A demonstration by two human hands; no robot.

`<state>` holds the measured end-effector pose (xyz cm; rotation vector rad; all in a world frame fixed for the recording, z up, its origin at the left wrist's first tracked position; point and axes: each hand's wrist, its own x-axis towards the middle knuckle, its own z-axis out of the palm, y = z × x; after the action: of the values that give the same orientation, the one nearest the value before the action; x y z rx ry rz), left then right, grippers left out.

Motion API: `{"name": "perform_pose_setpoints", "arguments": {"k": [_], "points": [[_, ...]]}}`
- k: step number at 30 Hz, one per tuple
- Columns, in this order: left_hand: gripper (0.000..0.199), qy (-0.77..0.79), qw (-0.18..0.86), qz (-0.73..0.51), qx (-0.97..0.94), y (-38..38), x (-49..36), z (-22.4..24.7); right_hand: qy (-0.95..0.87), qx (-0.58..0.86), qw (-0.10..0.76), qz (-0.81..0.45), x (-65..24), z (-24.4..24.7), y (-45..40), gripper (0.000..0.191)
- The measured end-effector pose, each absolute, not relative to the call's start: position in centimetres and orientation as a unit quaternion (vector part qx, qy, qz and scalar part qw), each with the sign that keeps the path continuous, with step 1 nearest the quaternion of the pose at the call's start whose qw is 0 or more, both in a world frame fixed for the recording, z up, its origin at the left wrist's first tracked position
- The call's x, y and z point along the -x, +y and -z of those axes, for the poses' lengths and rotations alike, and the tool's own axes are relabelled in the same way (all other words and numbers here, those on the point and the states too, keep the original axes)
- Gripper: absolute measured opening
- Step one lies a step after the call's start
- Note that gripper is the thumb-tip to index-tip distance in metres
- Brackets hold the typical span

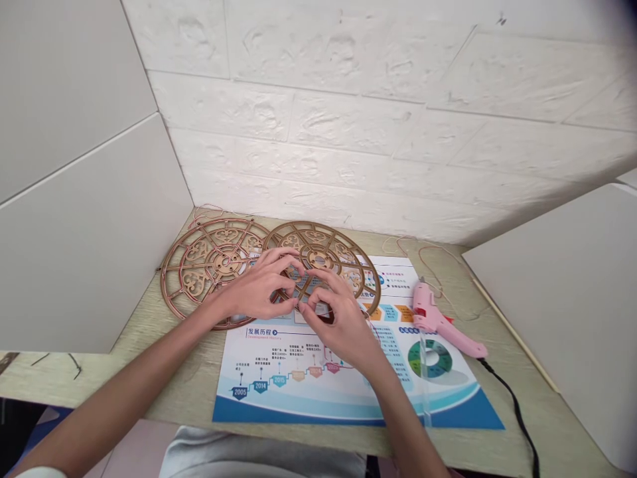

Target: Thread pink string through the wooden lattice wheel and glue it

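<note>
Two round bronze-coloured openwork discs with spokes and scroll patterns lie on the table, the left disc [195,284] partly under the right disc [371,279]. Over the near part of the right disc, my left hand [266,285] and my right hand [341,318] meet with curled fingers. Thumb and fingers of each are pinched at the disc's near edge; whatever sits between them is too small or hidden to name. A thin pinkish wire [326,355] shows beside my right hand. Reddish wire runs along the left disc's rings.
Under the discs lies a printed blue-and-white sheet [298,405]. A pink glue gun [438,318] with a clear glue stick [424,372] rests on its right side, its black cord [515,405] trailing forward. Loose thin wires [438,249] lie behind. White panels and a brick-patterned wall [348,126] enclose the table.
</note>
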<state>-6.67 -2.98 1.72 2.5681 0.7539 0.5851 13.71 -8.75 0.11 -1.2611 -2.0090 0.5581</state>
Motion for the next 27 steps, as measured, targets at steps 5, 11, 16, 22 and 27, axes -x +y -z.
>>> {"name": "perform_pose_setpoints", "arguments": {"k": [5, 11, 16, 22, 27], "points": [[0.019, 0.274, 0.190, -0.210, -0.919, -3.0, 6.7, -1.5, -0.781, 0.492, 0.336, -0.186, -13.5, 0.2, -8.9, 0.023], [0.017, 0.283, 0.182, -0.201, -0.920, -2.9, 6.8, -1.3, -0.788, 0.489, 0.338, -0.160, -13.5, 0.6, -9.2, 0.020], [0.014, 0.298, 0.186, -0.196, -0.916, -2.9, 6.8, -1.4, -0.807, 0.452, 0.362, -0.116, -13.7, 0.3, -9.7, 0.004], [0.015, 0.295, 0.200, -0.202, -0.912, -2.7, 6.9, -1.6, -0.833, 0.385, 0.397, -0.022, -13.1, 0.2, -9.9, 0.016], [0.014, 0.298, 0.209, -0.193, -0.911, -2.6, 7.1, -1.9, -0.842, 0.359, 0.403, -0.008, -12.9, 0.5, -9.9, 0.019]]}}
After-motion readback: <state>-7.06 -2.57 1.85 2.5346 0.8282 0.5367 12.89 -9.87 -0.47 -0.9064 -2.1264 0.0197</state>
